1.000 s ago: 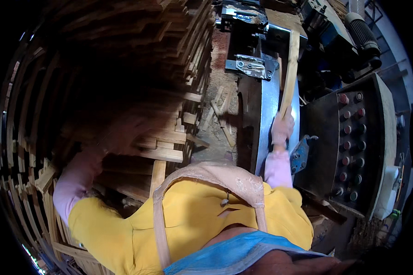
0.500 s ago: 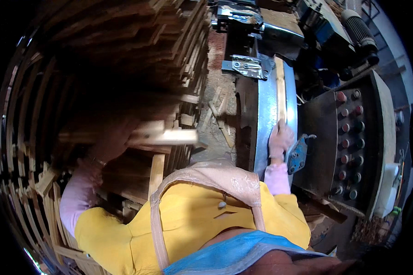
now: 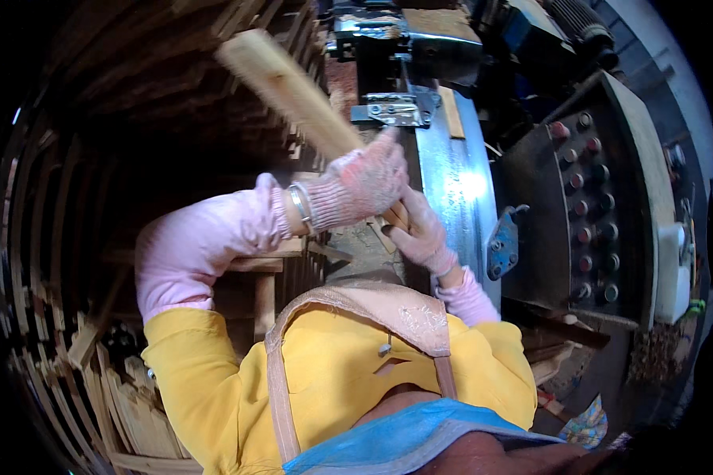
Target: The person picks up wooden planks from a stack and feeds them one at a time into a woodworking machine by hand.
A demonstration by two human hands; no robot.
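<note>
A pale wooden board (image 3: 293,91), slightly blurred, slants from the upper left down to my two gloved hands, in front of my chest. My left hand (image 3: 364,178), in a pinkish knit glove with a bracelet at the wrist, is closed round its lower part. Just below, my right hand (image 3: 425,233) grips the board's near end, partly hidden behind the left. Beside them runs the machine's shiny metal bed (image 3: 458,194). A separate wooden strip (image 3: 451,113) lies on the bed's far part, beside a metal guide block (image 3: 392,111).
Stacked wooden slats (image 3: 79,198) crowd my left side. At right stands a control panel (image 3: 594,206) with several knobs, next to a blue metal bracket (image 3: 502,244) at the bed's edge. Machine housings (image 3: 444,47) and a ribbed motor (image 3: 580,24) stand at the far end.
My left hand has swung from the stack toward the bed, bringing a board. My right hand has let go of the strip and moved left onto that board. The strip has moved farther away.
</note>
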